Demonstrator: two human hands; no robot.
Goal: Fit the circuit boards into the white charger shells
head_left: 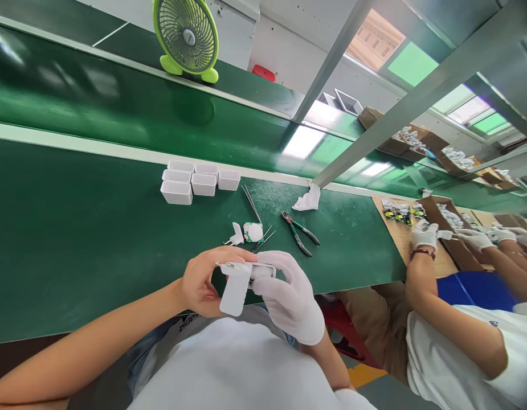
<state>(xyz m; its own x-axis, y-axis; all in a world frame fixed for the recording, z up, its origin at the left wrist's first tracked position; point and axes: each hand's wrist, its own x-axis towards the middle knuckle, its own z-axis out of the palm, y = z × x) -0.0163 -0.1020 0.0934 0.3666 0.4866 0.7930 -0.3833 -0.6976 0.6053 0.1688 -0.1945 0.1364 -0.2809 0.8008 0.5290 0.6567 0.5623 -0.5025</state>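
Note:
My bare left hand (202, 280) is closed around a white plastic plug piece (235, 295) with a flat panel and a small metal prong at its top. In a white glove, my right hand (294, 299) grips a small open white plastic case (267, 270) right beside that piece; whether the two parts are joined I cannot tell. Just beyond my hands lies a small green circuit board (253, 232) with a round white part on it. Left of the board sits another white plug piece (236, 234). Tweezers (252, 203) and a second pair of tweezers (264, 240) lie close by.
Green-handled pliers (287, 218) rest on the green table (96, 239). Several white plastic boxes (176, 193) stand at its back, along with a crumpled white cloth (308, 199). A green fan (188, 37) stands on the shelf. At right, co-workers' gloved hands (424, 234) work by cardboard boxes (442, 225).

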